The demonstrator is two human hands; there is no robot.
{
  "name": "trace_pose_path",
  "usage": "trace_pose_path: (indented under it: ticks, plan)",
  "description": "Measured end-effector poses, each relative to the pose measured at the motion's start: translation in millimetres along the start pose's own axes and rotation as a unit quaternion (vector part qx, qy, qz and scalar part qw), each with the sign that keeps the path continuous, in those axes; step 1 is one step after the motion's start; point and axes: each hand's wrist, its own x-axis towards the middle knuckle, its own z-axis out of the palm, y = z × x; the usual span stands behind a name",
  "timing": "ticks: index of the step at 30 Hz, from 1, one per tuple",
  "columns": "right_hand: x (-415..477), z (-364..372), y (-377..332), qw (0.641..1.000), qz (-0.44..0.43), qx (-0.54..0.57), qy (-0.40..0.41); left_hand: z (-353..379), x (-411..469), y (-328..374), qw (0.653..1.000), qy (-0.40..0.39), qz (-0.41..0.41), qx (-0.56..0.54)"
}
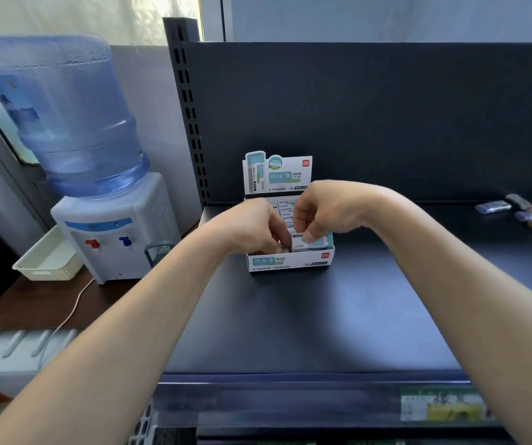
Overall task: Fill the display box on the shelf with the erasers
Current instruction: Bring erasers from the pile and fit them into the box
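White-and-teal cardboard display box (pixel 290 263) with upright header card sits centre frame on the dark flat metal shelf (pixel 322 316), packed erasers (pixel 285 208) filling its back part, front row looks not yet full. At the box's front right the right hand (pixel 325 210) pinches a white-and-teal wrapped eraser (pixel 310 244), likely to slot it into the gap, while the left hand (pixel 248 226) curls its fingers down into the front left, probably steadying the row, cannot tell if it grips anything; hands nearly touching. Loose bluish wrapped erasers (pixel 492 207) lie well apart at the right edge, likely stock left to load
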Motion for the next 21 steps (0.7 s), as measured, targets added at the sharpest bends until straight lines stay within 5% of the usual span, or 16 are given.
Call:
trace_pose_path:
  ticks: [21]
  plan:
    - [3.5, 8.2, -4.2, 0.999, 0.044, -0.011, -0.009, 0.9, -0.6, -1.6, 0.999, -0.001, 0.01, 0.042]
